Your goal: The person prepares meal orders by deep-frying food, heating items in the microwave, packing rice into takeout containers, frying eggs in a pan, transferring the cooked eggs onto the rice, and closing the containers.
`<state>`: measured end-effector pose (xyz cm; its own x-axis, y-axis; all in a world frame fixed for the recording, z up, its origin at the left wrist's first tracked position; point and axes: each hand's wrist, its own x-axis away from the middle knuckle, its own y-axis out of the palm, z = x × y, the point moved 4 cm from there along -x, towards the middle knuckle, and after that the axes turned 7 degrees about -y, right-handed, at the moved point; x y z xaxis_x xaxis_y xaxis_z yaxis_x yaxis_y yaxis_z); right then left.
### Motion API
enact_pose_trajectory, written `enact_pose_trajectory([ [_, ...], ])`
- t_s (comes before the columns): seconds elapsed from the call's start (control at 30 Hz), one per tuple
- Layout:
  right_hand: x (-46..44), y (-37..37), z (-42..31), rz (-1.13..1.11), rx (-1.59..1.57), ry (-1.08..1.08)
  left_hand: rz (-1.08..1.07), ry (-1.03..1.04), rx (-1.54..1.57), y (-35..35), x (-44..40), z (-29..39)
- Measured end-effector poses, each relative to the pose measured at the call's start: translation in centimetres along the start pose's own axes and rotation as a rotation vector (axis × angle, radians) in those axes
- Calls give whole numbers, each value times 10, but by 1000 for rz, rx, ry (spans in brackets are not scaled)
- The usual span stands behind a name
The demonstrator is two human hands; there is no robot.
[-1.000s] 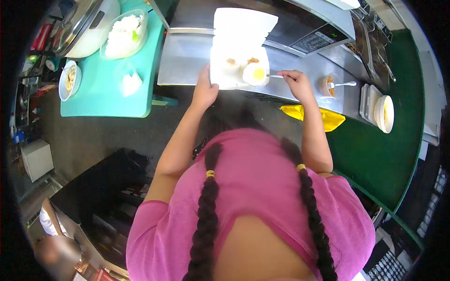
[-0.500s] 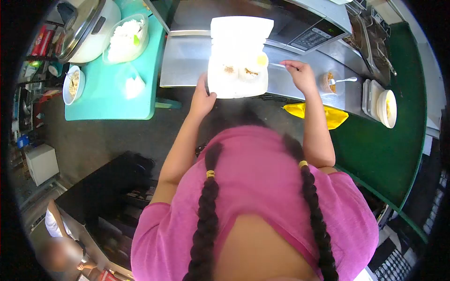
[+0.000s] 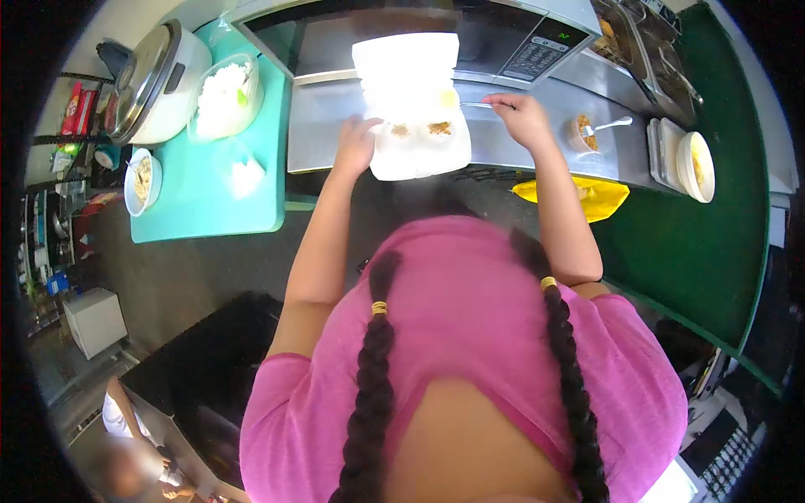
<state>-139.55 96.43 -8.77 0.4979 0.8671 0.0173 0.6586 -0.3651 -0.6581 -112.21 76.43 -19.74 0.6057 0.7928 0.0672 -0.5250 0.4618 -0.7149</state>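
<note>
An opened white foam box (image 3: 419, 159) stands at the front edge of the steel counter, its lid raised toward the microwave. Brown bits of food show inside it, with a yellow and white egg (image 3: 449, 99) at its right side. My left hand (image 3: 357, 145) is at the box's left edge, fingers bent against it; their hold is partly hidden. In my right hand (image 3: 521, 117) is the handle of a metal utensil (image 3: 476, 105), whose far end reaches the egg. Glare washes out much of the box.
A microwave (image 3: 394, 42) stands behind the steel counter (image 3: 323, 109). To the right are a small cup (image 3: 583, 134) with a spoon and stacked containers (image 3: 694, 168). On the left, a turquoise table (image 3: 201, 210) bears a rice tub (image 3: 226, 101) and a bowl (image 3: 142, 180). A person (image 3: 126, 419) is at lower left.
The egg has moved from the box's front right compartment up toward the lid side. The view has shifted. My left hand has moved up along the box's edge, and my right hand still holds the utensil.
</note>
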Motion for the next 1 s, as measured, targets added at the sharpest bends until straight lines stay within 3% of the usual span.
enact_pose_trajectory([
  [0.4, -1, 5, 5, 2, 12, -21, -214, -123, -131, -2, -7, 23],
  [0.63, 1, 6, 8, 43, -9, -91, -198, -109, -109, -2, -8, 18],
  [0.73, 4, 4, 4, 6, 30, -27, -151, -117, -98, 0, -4, 15],
  [0.9, 3, 7, 14, 14, 44, -64, 222, 87, 29, -13, 8, 17],
  [1.0, 7, 9, 9, -8, 52, -9, 314, 103, -7, -35, 20, 32],
])
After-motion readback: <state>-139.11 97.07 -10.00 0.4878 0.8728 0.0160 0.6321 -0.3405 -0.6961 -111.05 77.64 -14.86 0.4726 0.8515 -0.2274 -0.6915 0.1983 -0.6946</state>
